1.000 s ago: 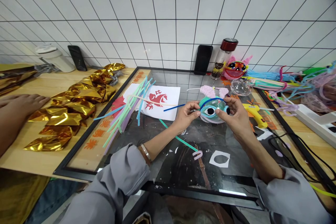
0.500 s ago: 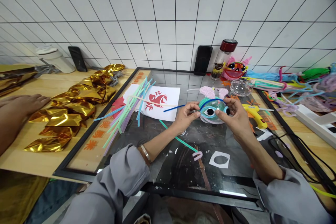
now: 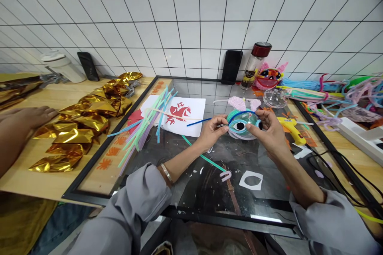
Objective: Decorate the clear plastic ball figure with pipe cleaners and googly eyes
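A clear plastic ball made into an animal face (image 3: 249, 133), with large eyes ringed in light-blue pipe cleaner, is held just above the dark tabletop between my hands. My left hand (image 3: 211, 132) pinches at its left side, where a dark blue pipe cleaner (image 3: 197, 122) passes through the fingers, its loose tail pointing left. The rest of that strip arcs over the eyes toward my right hand (image 3: 268, 129). My right hand is closed on the face's right side, thumb on the front by the eyes, covering part of one. Pink fuzzy ears (image 3: 236, 103) show behind the ball.
A yellow glue gun (image 3: 296, 132) with a black cable lies right of my right hand. Loose pipe cleaners (image 3: 146, 127) cross white paper (image 3: 198, 107) on the left. A bottle (image 3: 249, 69) stands behind. Another person's hand (image 3: 36, 117) rests by gold foil (image 3: 80, 127).
Both hands keep the same grip on the face and the blue pipe cleaner. The view has shifted very slightly; nothing else has visibly moved.
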`<state>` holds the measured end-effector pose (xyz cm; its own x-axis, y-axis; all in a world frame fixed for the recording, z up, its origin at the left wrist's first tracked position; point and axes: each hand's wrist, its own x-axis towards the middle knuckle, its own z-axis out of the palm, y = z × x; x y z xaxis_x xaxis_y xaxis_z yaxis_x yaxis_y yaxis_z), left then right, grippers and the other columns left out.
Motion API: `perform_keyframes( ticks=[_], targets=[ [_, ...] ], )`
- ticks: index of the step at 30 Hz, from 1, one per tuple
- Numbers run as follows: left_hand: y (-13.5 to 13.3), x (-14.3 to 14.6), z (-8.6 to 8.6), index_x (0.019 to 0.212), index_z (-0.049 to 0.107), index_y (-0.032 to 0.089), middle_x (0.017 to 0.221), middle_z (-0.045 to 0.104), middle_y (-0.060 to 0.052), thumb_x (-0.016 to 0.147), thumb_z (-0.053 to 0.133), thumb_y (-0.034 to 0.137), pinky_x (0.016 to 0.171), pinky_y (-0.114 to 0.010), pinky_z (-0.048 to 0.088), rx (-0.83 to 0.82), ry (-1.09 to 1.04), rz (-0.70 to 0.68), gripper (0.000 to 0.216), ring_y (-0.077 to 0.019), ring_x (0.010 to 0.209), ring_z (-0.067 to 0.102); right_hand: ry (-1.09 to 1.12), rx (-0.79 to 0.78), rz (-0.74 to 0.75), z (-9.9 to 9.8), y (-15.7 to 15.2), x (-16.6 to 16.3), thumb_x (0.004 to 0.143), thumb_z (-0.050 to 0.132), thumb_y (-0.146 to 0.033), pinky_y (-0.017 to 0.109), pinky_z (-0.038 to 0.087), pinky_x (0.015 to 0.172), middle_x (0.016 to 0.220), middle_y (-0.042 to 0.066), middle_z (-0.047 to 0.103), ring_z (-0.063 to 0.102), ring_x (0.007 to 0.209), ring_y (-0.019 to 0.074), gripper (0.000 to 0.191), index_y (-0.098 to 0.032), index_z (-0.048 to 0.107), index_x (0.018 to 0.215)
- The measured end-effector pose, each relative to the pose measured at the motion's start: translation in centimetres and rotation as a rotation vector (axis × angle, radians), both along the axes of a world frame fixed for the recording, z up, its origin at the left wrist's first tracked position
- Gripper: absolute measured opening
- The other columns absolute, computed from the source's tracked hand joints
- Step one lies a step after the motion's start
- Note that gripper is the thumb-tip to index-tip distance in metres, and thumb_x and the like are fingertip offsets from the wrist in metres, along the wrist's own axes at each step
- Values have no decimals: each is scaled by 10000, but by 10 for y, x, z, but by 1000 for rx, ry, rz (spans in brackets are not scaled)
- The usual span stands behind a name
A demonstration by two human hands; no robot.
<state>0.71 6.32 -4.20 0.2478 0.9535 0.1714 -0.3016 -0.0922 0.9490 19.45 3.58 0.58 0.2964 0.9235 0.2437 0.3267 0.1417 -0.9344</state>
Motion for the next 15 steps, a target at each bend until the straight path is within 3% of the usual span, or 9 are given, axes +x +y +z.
perform_keyframes(
  ticks=[7, 15],
  targets=[
    [-1, 0, 0, 773, 700, 161, 1234, 606, -102, 699, 804, 366, 986, -360, 445, 45, 15, 23, 241, -263, 1213, 557, -4, -10, 4, 0, 1, 2, 551, 812, -387, 473, 418, 985, 1059, 64, 669, 608, 1034, 261, 541, -228, 596, 1021],
    [-2, -1, 4, 803, 726, 164, 1218, 607, -101, 702, 813, 414, 1002, -379, 450, 47, 15, 6, 282, -272, 1213, 550, -16, 5, -6, -1, 0, 0, 563, 816, -430, 459, 442, 953, 1050, 65, 677, 617, 1013, 259, 536, -228, 599, 1009]
  ],
)
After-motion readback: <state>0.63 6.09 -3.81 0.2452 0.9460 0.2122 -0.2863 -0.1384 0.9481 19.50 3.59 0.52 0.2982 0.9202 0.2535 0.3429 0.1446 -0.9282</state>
